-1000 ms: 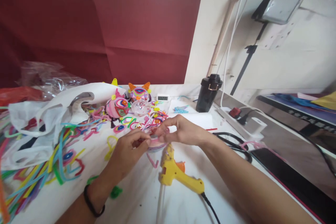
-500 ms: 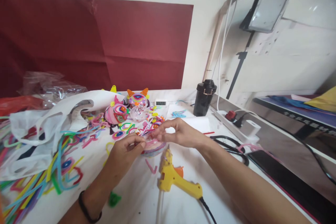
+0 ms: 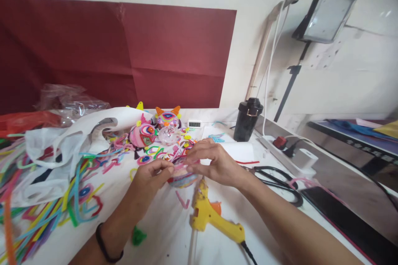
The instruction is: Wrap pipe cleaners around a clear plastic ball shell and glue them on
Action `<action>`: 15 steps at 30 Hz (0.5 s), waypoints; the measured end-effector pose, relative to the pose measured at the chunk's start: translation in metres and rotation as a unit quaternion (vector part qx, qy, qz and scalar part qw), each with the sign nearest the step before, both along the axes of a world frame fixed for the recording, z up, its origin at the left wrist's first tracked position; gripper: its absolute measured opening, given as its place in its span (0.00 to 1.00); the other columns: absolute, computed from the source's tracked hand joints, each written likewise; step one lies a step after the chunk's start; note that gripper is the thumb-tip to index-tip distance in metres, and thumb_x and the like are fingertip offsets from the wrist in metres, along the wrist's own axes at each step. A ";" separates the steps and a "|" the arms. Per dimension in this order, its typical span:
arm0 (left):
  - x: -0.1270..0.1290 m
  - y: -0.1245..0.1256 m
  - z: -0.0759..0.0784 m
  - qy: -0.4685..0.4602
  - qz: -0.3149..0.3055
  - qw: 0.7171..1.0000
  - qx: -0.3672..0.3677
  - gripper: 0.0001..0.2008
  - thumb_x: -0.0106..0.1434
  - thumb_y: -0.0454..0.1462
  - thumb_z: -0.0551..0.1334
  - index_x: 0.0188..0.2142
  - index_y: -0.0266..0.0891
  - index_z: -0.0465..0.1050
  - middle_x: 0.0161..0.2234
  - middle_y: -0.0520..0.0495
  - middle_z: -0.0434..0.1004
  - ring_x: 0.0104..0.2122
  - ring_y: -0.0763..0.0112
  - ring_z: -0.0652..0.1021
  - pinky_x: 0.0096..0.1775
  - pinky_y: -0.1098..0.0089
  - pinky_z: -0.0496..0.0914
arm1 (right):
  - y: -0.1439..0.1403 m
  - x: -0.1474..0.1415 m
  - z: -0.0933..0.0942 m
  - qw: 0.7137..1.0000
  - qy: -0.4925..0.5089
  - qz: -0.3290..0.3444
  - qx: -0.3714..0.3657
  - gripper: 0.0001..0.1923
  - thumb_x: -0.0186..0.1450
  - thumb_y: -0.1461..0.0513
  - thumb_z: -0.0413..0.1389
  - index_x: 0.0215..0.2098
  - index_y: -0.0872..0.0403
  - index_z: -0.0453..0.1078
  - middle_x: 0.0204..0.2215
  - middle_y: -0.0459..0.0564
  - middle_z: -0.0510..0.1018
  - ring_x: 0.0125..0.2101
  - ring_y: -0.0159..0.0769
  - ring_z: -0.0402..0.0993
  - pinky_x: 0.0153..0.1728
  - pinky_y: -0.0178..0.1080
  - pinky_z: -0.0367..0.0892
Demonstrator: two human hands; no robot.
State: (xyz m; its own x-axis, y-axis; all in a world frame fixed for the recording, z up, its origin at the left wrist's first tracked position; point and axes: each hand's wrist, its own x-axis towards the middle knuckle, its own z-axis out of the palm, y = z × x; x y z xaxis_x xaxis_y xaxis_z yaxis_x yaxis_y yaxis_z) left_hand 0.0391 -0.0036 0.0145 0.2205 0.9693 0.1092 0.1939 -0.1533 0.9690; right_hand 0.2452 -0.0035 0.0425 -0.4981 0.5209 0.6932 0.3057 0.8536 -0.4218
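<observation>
I hold a small round ball wrapped in coils of pink, blue and orange pipe cleaner (image 3: pixel 183 177) between both my hands, low over the white desk (image 3: pixel 161 223) and just beyond the nozzle of the yellow plastic glue gun (image 3: pixel 214 217). My left hand (image 3: pixel 149 178) has its fingers (image 3: pixel 164 166) pinched narrow on the ball's near-left edge, where a thin pink strand lies across the top. My right hand (image 3: pixel 214 163) arches over the ball from the right, fingers curled down and closed on its upper rim. The ball's lower half shows blue and reddish bands; its top is pale pink, and much of it is hidden by my fingers.

A short pink strand (image 3: pixel 183 201) lies on the desk just below it. Farther back stand two finished round pipe-cleaner figures with eyes (image 3: pixel 155 126). A heap of loose coloured pipe cleaners (image 3: pixel 46 203) spreads to the left beside a white bag (image 3: pixel 62 149). Black-handled scissors (image 3: pixel 276 180) lie to the right, and a black bottle (image 3: pixel 247 120) stands behind.
</observation>
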 end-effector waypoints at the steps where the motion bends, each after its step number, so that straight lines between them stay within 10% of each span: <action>1: 0.000 0.000 0.000 -0.002 0.001 1.000 -0.004 0.12 0.53 0.45 0.62 0.27 0.37 0.73 0.18 0.57 0.61 0.20 0.76 0.60 0.24 0.74 0.53 | 0.000 0.000 0.000 1.000 0.004 0.003 0.004 0.03 0.62 0.64 0.61 0.33 0.55 0.77 0.29 0.51 0.82 0.31 0.36 0.76 0.39 0.41 0.66; 15: 0.005 -0.004 0.003 -0.001 0.010 1.000 -0.014 0.12 0.52 0.45 0.62 0.25 0.37 0.72 0.17 0.58 0.58 0.20 0.76 0.59 0.25 0.73 0.53 | 0.001 -0.001 -0.004 1.000 0.018 -0.001 0.000 0.04 0.62 0.66 0.61 0.30 0.56 0.77 0.28 0.51 0.82 0.30 0.37 0.76 0.38 0.41 0.65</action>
